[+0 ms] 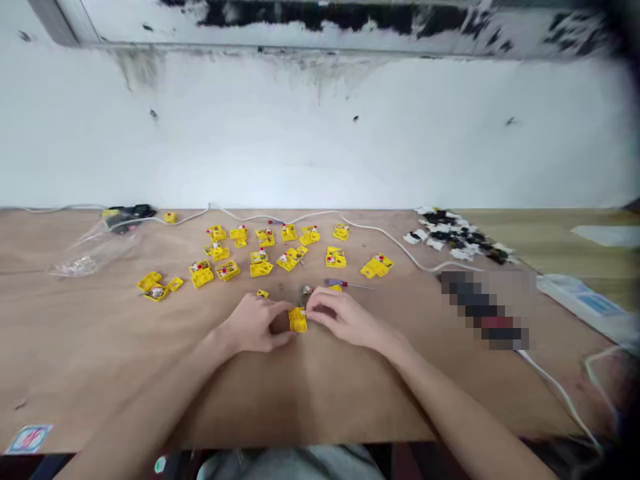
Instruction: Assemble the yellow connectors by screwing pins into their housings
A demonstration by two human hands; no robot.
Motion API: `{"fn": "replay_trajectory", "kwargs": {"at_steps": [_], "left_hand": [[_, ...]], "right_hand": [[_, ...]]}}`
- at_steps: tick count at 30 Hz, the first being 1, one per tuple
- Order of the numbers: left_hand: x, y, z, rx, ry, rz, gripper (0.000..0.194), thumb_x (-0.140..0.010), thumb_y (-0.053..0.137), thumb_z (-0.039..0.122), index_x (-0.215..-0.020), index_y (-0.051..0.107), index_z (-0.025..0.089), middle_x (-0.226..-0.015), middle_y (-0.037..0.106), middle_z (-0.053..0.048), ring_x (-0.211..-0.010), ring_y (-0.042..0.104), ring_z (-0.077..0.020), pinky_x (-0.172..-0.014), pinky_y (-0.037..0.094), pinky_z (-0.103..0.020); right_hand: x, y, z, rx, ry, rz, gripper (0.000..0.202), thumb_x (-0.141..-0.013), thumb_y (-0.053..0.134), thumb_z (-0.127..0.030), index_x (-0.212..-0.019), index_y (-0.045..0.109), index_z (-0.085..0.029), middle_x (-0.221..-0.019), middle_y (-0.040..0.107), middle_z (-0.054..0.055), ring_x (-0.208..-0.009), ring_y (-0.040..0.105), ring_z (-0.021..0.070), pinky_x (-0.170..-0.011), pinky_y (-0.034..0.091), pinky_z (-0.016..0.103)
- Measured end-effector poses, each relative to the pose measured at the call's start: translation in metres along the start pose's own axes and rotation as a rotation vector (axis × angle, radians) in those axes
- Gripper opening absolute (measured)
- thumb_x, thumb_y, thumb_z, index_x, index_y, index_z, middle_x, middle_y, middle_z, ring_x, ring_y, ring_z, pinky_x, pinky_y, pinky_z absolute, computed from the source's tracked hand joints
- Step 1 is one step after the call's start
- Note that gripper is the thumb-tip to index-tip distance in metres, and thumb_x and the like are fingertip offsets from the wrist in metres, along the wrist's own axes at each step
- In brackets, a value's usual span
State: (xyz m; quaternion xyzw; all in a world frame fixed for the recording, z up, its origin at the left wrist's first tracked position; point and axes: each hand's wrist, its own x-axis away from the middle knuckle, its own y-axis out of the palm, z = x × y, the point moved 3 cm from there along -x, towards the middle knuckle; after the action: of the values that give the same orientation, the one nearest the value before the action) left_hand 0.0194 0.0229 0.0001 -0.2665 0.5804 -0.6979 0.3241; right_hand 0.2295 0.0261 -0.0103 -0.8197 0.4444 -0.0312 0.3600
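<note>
A small yellow plastic case (297,320) is on the table between my two hands. My left hand (257,323) is closed on the case's left side with thumb and fingers. My right hand (345,317) pinches at the upper right edge of the case; something small and pale shows at its fingertips, too small to name. Just beyond lies a small round metallic part (306,291) with a red bit beside it. A screwdriver (345,284) with a purple handle and a thin shaft lies behind my right hand, near another yellow piece (336,288).
Several opened yellow cases (261,268) with red and white parts stand in loose rows farther back. A white cable (380,230) runs along the wall. Black and white pieces (450,233) are heaped at right, near a white power strip (585,303). A clear plastic bag (95,250) lies left.
</note>
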Motion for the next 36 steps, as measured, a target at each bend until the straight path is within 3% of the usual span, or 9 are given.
{"fn": "replay_trajectory", "kwargs": {"at_steps": [5,10,13,26,36], "left_hand": [[0.003,-0.002,0.001,0.112,0.044,0.083,0.049,-0.08,0.068,0.049,-0.122,0.065,0.024,-0.091,0.076,-0.004,-0.077,0.071,-0.0205,-0.065,0.044,-0.028],[0.003,-0.004,0.003,0.268,0.088,0.154,0.024,-0.088,0.063,0.035,-0.106,0.071,0.022,-0.069,0.07,0.001,-0.057,0.06,-0.0115,-0.057,0.038,-0.023],[0.004,-0.003,0.004,0.335,0.117,0.155,0.018,-0.091,0.059,0.031,-0.097,0.073,0.021,-0.064,0.067,0.002,-0.053,0.055,-0.009,-0.057,0.038,-0.021],[0.004,0.006,0.0,0.327,0.114,0.11,0.017,-0.09,0.059,0.028,-0.097,0.074,0.023,-0.063,0.066,0.003,-0.052,0.053,-0.0079,-0.058,0.037,-0.02],[0.005,0.006,0.0,0.275,0.146,0.153,0.018,-0.09,0.056,0.024,-0.089,0.074,0.02,-0.066,0.069,0.0,-0.056,0.058,-0.0099,-0.06,0.039,-0.022]], "right_hand": [[0.0,0.011,-0.001,-0.05,-0.043,0.014,0.007,-0.097,0.058,-0.021,-0.093,0.063,-0.02,-0.096,0.067,0.003,-0.089,0.062,0.017,-0.083,0.048,0.03],[-0.001,0.018,-0.004,-0.126,-0.065,0.08,0.005,-0.094,0.064,-0.024,-0.091,0.067,-0.021,-0.088,0.068,0.002,-0.073,0.059,0.0141,-0.07,0.047,0.026],[-0.002,0.021,-0.004,-0.126,-0.062,0.09,0.003,-0.092,0.066,-0.022,-0.091,0.067,-0.02,-0.081,0.067,0.0,-0.065,0.055,0.012,-0.064,0.044,0.025],[-0.003,0.024,-0.001,-0.128,-0.102,0.118,0.005,-0.092,0.064,-0.018,-0.091,0.068,-0.021,-0.09,0.071,0.002,-0.078,0.064,0.0144,-0.073,0.049,0.026],[-0.003,0.026,-0.003,-0.069,-0.089,0.126,0.004,-0.091,0.066,-0.02,-0.093,0.07,-0.021,-0.082,0.069,0.001,-0.07,0.059,0.0134,-0.068,0.047,0.026]]}}
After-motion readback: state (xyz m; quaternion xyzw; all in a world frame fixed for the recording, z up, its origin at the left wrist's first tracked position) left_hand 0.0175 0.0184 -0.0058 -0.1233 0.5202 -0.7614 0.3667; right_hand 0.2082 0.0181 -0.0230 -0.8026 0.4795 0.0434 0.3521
